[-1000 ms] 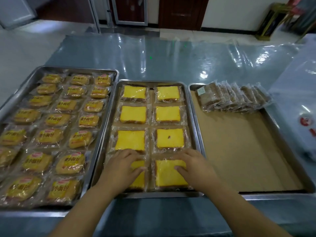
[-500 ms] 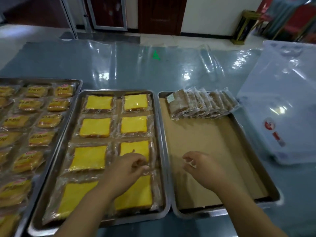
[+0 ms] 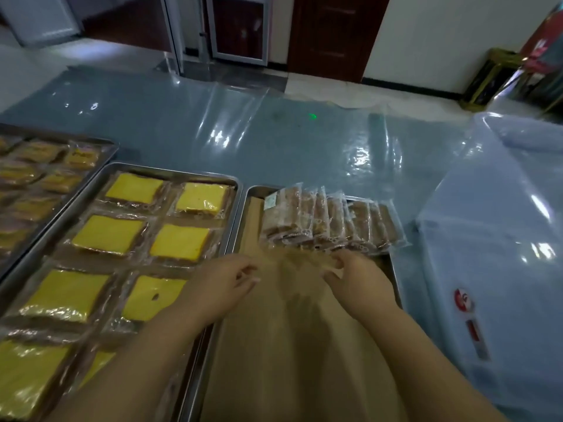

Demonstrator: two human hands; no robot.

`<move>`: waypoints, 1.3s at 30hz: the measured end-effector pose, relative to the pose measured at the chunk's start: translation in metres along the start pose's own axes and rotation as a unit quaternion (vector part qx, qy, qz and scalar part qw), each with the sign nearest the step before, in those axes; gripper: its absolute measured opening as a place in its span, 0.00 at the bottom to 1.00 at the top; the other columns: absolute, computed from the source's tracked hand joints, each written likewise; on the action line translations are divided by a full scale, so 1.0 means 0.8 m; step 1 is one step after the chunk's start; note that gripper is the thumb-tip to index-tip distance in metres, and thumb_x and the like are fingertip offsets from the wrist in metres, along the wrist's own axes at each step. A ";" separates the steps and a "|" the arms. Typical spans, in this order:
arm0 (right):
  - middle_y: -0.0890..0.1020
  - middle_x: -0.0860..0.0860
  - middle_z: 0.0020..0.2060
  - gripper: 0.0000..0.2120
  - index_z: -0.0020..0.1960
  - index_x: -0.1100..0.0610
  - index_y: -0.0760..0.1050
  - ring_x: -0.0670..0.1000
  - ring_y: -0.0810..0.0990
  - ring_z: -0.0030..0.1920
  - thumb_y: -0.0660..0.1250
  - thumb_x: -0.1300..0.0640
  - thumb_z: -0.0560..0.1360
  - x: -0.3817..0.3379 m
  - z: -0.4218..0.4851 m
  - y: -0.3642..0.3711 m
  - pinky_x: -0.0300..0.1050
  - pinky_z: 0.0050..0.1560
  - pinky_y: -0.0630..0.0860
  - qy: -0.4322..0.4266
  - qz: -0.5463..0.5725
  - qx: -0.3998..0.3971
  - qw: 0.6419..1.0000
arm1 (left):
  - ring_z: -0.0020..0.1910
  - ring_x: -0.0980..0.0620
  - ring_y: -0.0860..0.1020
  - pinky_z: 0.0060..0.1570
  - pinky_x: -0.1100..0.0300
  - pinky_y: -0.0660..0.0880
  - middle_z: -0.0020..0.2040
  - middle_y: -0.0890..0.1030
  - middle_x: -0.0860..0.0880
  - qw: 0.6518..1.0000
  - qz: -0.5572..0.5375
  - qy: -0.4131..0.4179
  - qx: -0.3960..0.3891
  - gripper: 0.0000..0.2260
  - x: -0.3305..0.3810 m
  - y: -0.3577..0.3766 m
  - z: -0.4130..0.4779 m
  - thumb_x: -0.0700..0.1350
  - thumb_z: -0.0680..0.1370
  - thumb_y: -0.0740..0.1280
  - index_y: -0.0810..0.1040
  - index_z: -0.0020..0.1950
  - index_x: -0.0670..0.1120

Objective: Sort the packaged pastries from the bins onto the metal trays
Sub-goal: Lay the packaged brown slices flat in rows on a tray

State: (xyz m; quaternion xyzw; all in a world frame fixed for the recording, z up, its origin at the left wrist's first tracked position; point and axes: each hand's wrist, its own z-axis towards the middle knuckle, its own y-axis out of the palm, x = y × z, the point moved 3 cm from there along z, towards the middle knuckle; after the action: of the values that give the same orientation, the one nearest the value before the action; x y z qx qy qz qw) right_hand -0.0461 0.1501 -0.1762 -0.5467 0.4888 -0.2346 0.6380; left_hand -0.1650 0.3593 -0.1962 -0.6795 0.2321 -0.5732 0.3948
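Across the film-covered table [image 3: 274,141], biggest first: the blue lidded bin [image 3: 502,239] sits at my right, just beside the right tray [image 3: 242,220]. The middle tray [image 3: 170,172] is filled with yellow cake slices [image 3: 179,240]; the left tray [image 3: 106,147] holds small wrapped buns. The right tray is lined with brown paper [image 3: 289,345], mostly bare. Its only load is a row of brown pastry packs [image 3: 329,220], standing on edge and leaning, at the far end. The row's long axis runs side to side across the tray, and it lies straight ahead of both hands. My right hand [image 3: 356,281] is nearer, its fingertips just short of the near edges of the packs. My left hand [image 3: 219,284] hangs over the tray's left rim, a little further back. Left fingers are loosely curled with nothing in them. Right fingers are curled too, but blur smears the tips, so I cannot tell whether they pinch anything. My guess is that the next reach is either forward to that row or right to the bin, and the right hand is closer to both.
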 end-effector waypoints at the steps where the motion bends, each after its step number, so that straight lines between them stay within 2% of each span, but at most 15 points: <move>1: 0.79 0.46 0.51 0.16 0.60 0.50 0.74 0.47 0.76 0.46 0.64 0.45 0.75 -0.002 0.012 -0.003 0.42 0.41 0.73 -0.010 0.003 0.022 1.000 | 0.48 0.59 0.76 0.46 0.64 0.71 0.53 0.78 0.56 1.000 0.005 0.001 0.008 0.12 0.004 0.002 0.013 0.52 0.75 0.67 0.78 0.57 0.53; 3: 0.77 0.47 0.48 0.15 0.58 0.52 0.75 0.48 0.75 0.45 0.65 0.46 0.74 -0.010 0.035 -0.008 0.43 0.40 0.72 -0.021 0.008 0.053 0.998 | 0.55 0.56 0.74 0.50 0.61 0.72 0.58 0.75 0.56 1.000 0.020 0.005 0.015 0.15 0.011 0.006 0.039 0.51 0.75 0.67 0.74 0.62 0.54; 5: 0.76 0.49 0.50 0.15 0.57 0.53 0.75 0.51 0.75 0.48 0.65 0.46 0.74 -0.017 0.058 -0.007 0.45 0.43 0.74 -0.025 0.011 0.061 0.998 | 0.59 0.54 0.72 0.54 0.60 0.70 0.61 0.72 0.55 0.999 0.037 0.016 0.020 0.17 0.017 0.011 0.066 0.50 0.76 0.66 0.71 0.64 0.54; 8: 0.74 0.52 0.56 0.16 0.57 0.54 0.76 0.54 0.73 0.56 0.64 0.45 0.75 -0.024 0.087 0.003 0.50 0.53 0.75 -0.011 -0.007 0.017 1.000 | 0.63 0.52 0.68 0.60 0.61 0.65 0.65 0.70 0.53 0.998 0.045 0.032 0.028 0.20 0.021 0.017 0.107 0.47 0.76 0.65 0.69 0.68 0.52; 10: 0.73 0.53 0.56 0.14 0.55 0.53 0.77 0.55 0.70 0.58 0.63 0.44 0.75 -0.026 0.099 0.012 0.51 0.55 0.74 -0.004 -0.020 -0.007 1.000 | 0.68 0.52 0.64 0.65 0.59 0.62 0.70 0.65 0.53 0.999 0.045 0.023 0.015 0.24 0.019 0.023 0.127 0.47 0.76 0.66 0.65 0.71 0.52; 14: 0.71 0.50 0.52 0.12 0.52 0.51 0.76 0.53 0.71 0.54 0.63 0.44 0.76 -0.027 0.108 0.026 0.49 0.51 0.75 0.002 -0.021 -0.013 1.000 | 0.72 0.50 0.59 0.69 0.55 0.60 0.75 0.58 0.52 0.998 0.060 0.010 -0.030 0.31 0.008 0.037 0.154 0.50 0.74 0.69 0.59 0.74 0.51; 19: 0.71 0.47 0.47 0.05 0.50 0.49 0.75 0.51 0.72 0.52 0.65 0.50 0.76 -0.017 0.107 0.031 0.46 0.50 0.74 0.022 0.054 -0.009 0.998 | 0.73 0.52 0.58 0.69 0.57 0.58 0.76 0.56 0.53 0.998 0.034 -0.002 -0.049 0.34 -0.003 0.051 0.158 0.53 0.74 0.69 0.56 0.75 0.53; 22: 0.74 0.47 0.47 0.02 0.46 0.50 0.74 0.49 0.75 0.46 0.65 0.53 0.76 -0.016 0.106 0.027 0.44 0.44 0.74 0.029 0.095 -0.019 0.995 | 0.73 0.52 0.57 0.69 0.57 0.57 0.76 0.54 0.54 0.997 0.029 -0.007 -0.069 0.37 -0.002 0.054 0.149 0.51 0.72 0.71 0.54 0.76 0.53; 25: 0.78 0.45 0.45 0.03 0.44 0.50 0.74 0.43 0.76 0.42 0.65 0.55 0.77 -0.011 0.100 0.022 0.35 0.36 0.69 0.047 0.156 -0.033 0.986 | 0.72 0.52 0.60 0.68 0.59 0.59 0.76 0.58 0.52 0.998 0.026 0.004 -0.049 0.32 0.006 0.052 0.133 0.49 0.74 0.69 0.58 0.75 0.52; 30: 0.78 0.42 0.41 0.08 0.41 0.46 0.71 0.38 0.75 0.42 0.64 0.56 0.77 -0.008 0.066 0.004 0.32 0.35 0.67 0.052 0.247 -0.009 0.968 | 0.68 0.53 0.66 0.66 0.64 0.61 0.71 0.66 0.50 0.998 -0.048 0.031 -0.012 0.25 0.022 0.043 0.089 0.44 0.77 0.66 0.64 0.72 0.49; 32: 0.78 0.42 0.40 0.10 0.42 0.44 0.70 0.39 0.76 0.41 0.62 0.57 0.78 -0.005 0.050 -0.002 0.31 0.35 0.67 0.046 0.262 0.013 0.964 | 0.64 0.53 0.70 0.65 0.60 0.66 0.66 0.70 0.50 0.995 -0.098 0.026 0.018 0.21 0.023 0.035 0.068 0.41 0.77 0.65 0.69 0.69 0.49; 34: 0.77 0.43 0.40 0.11 0.43 0.44 0.69 0.37 0.76 0.40 0.61 0.58 0.78 0.000 0.033 -0.007 0.29 0.33 0.68 0.044 0.284 0.037 0.957 | 0.58 0.59 0.73 0.58 0.60 0.72 0.58 0.74 0.55 0.987 -0.145 0.023 0.064 0.16 0.023 0.026 0.045 0.42 0.78 0.64 0.72 0.65 0.54; 36: 0.78 0.43 0.39 0.11 0.43 0.44 0.70 0.33 0.76 0.38 0.60 0.60 0.78 0.006 0.015 -0.010 0.26 0.31 0.69 0.039 0.314 0.058 0.947 | 0.54 0.70 0.73 0.52 0.67 0.71 0.54 0.75 0.66 0.975 -0.199 0.004 0.101 0.15 0.023 0.016 0.023 0.45 0.79 0.62 0.70 0.62 0.61; 37: 0.78 0.43 0.38 0.12 0.43 0.44 0.70 0.32 0.76 0.37 0.60 0.60 0.79 0.009 0.006 -0.011 0.25 0.30 0.69 0.037 0.326 0.068 0.942 | 0.53 0.72 0.72 0.50 0.67 0.71 0.53 0.74 0.69 0.967 -0.227 -0.010 0.115 0.14 0.023 0.012 0.014 0.47 0.79 0.61 0.70 0.60 0.65; 39: 0.78 0.43 0.37 0.12 0.44 0.44 0.70 0.35 0.77 0.36 0.60 0.61 0.79 0.016 -0.012 -0.013 0.27 0.30 0.71 0.035 0.339 0.089 0.936 | 0.52 0.68 0.75 0.49 0.65 0.72 0.52 0.77 0.66 0.944 -0.300 -0.036 0.132 0.14 0.019 0.007 -0.002 0.47 0.80 0.60 0.72 0.54 0.69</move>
State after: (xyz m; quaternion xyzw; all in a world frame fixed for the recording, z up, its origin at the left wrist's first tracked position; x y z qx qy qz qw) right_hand -0.0466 0.1321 -0.1708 -0.2806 0.6440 -0.0656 0.7087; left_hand -0.1623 0.3437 -0.1915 -0.6796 -0.0749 -0.6659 0.2986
